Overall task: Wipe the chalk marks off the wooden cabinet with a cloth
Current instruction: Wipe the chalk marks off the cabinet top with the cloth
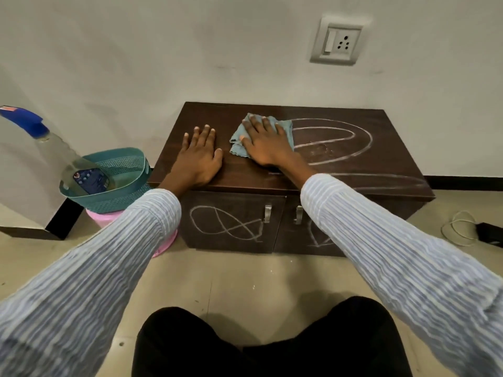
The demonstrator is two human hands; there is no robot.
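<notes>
A low dark wooden cabinet (353,170) stands against the wall. White chalk loops (362,137) cover the right half of its top, and more chalk scribbles (226,224) mark both front doors. The left part of the top looks free of chalk. A teal cloth (236,137) lies on the top near the middle. My right hand (268,144) presses flat on the cloth, fingers spread. Beside it, my left hand (200,153) rests flat and empty on the cabinet top, left of the cloth.
A teal basket (119,183) holding a spray bottle (54,151) with a blue trigger sits on a pink stool (166,240) left of the cabinet. A cable (457,227) and black adapter lie on the floor at right. A wall socket (337,40) is above.
</notes>
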